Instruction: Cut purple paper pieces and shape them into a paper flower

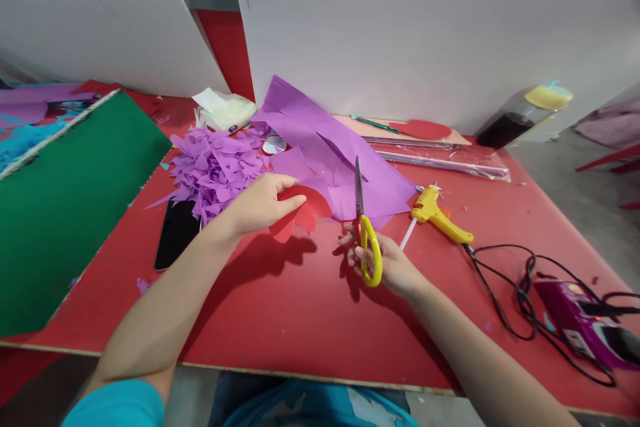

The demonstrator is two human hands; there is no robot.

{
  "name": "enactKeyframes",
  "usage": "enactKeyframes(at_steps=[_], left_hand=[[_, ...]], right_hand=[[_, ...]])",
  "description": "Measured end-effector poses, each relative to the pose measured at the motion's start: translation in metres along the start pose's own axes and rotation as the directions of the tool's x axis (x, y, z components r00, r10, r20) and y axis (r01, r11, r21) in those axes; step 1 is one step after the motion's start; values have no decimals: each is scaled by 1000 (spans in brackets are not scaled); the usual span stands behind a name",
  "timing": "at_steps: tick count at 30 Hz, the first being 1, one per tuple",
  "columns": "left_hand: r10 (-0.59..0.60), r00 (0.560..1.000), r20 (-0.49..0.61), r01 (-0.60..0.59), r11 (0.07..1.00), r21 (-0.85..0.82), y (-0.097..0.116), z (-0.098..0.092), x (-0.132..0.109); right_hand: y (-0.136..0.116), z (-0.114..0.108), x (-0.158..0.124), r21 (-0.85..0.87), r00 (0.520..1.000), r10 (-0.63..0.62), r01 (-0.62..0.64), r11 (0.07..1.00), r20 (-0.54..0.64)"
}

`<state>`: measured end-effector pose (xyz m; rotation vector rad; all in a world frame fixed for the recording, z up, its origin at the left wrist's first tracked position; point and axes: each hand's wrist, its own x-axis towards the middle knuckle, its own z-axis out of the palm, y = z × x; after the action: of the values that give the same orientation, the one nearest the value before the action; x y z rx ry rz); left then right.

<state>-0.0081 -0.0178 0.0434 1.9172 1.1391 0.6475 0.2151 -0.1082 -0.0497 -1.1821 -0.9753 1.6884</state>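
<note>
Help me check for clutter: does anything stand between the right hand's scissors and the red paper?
Nothing visible does. Between the scissors in the right hand and the red paper in the left hand, only purple paper and red tabletop show underneath.

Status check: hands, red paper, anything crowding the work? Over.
Left hand gripping red paper. Right hand holding yellow-handled scissors, apart from the paper. Purple sheet lies just beyond; yellow glue gun off to the right.
</note>
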Motion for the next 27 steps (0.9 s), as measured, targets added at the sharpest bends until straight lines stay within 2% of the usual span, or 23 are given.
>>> enactKeyframes(at_steps=[2,5,7,9,11,13,16,18,23,27], left_hand=[[8,999,38,-9,1000,18,2,-1,-2],[19,998,61,-22,999,49,5,-2,-5],[17,996,84,-21,999,46,6,-2,-7],[3,993,115,-7,999,39,8,-1,-7],[2,993,120,-9,998,58,9,-1,-7],[11,994,112,-22,996,92,10,1,-7],[10,993,117,-22,995,101,10,2,-5],[7,993,115,-16,997,81,9,2,-4],[1,1000,31,-4,997,77,9,-3,-7],[28,997,-69,-18,990,142,12,-7,-10]], right_hand=[[2,-3,0,-276,979,-133,86,957,-155],[3,-6,1,-664,878,-370,83,743,-304],[4,-7,1,-758,828,-466,79,648,-312],[7,-8,2,-777,791,-532,119,618,-303],[10,-9,3,-810,767,-579,138,569,-276],[13,-11,3,-871,760,-596,86,485,-257],[16,-14,4,-952,756,-615,-36,304,-225],[17,-16,4,-985,743,-652,-61,161,-153],[14,-15,2,-987,713,-694,-17,-157,98],[15,-5,-6,-959,711,-667,38,-281,223]])
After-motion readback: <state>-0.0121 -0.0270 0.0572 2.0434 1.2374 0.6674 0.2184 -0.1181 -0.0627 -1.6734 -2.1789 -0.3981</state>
